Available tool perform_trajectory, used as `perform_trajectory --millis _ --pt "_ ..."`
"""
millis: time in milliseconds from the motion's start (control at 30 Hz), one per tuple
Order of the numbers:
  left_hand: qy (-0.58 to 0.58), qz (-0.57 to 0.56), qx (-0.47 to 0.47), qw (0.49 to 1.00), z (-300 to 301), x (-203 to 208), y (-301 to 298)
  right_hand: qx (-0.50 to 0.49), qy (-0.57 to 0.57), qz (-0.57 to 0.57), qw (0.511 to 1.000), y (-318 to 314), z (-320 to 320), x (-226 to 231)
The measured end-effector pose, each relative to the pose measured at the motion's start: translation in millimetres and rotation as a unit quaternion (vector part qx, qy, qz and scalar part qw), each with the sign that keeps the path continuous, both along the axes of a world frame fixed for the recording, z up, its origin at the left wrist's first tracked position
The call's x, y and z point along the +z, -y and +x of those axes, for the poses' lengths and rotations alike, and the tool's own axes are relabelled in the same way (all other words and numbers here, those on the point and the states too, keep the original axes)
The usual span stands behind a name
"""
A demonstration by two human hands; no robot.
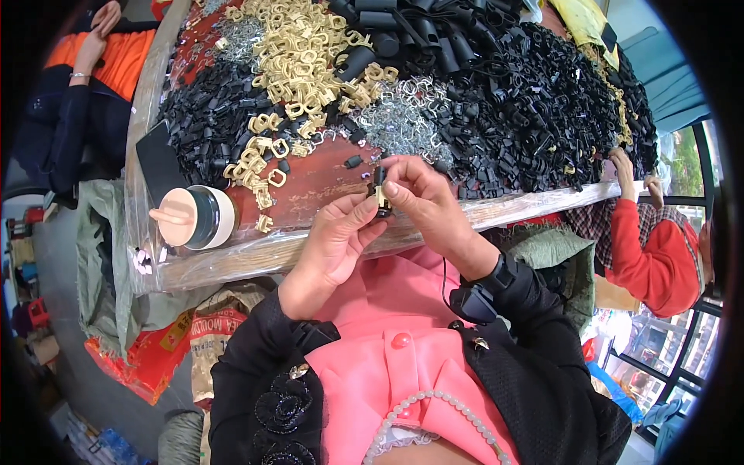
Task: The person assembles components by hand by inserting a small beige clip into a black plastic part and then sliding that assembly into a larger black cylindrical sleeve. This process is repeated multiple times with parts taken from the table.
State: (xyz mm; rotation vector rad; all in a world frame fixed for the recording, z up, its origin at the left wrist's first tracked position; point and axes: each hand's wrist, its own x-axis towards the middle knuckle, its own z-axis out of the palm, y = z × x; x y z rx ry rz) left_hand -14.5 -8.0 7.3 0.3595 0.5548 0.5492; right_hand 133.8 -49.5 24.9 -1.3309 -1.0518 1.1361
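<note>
Black-and-cream piece [382, 197], twelve o'clock from the pink garment [349, 373], is being pinched by left hand [338, 239] and right hand [425, 200] fingertips — light, stiff, perhaps slippery, it is judged — and best gripped around its middle.

on the bench [314, 182], a bare red strip gives a passage between the trailing cream clips [252, 164] and the silvery pieces [403, 120]. the lidded cup [203, 217] blocks the near left corner; heaped black parts [511, 132] close off the right.
</note>
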Motion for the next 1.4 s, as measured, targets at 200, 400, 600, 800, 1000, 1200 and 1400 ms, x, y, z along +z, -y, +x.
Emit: perform_trajectory --millis 200,400,600,800,1000,1200,1400 --pt "-0.038 0.043 -0.038 0.998 -10 8 -13 0.022 -0.015 0.000 1.000 -5 14 1" --pt "-0.058 0.090 0.009 0.994 -18 -1 -21 0.057 0.485 0.137 0.862 -18 29 -25" --pt "-0.058 0.073 0.060 0.994 -11 -2 -24 0.079 0.598 0.126 0.788 -22 21 -28" --pt "-0.075 0.115 0.065 0.988 -9 -2 -17 0.060 0.623 0.148 0.765 -26 24 -33" --pt "-0.076 0.111 0.091 0.987 -6 2 -17 0.031 0.396 0.041 0.917 -24 34 -4" --pt "-0.059 0.082 0.067 0.993 3 6 -16 0.079 0.142 0.109 0.981 -16 23 12" --pt "-0.047 0.062 0.006 0.997 4 8 -13 0.066 0.172 0.072 0.980 -11 13 25"
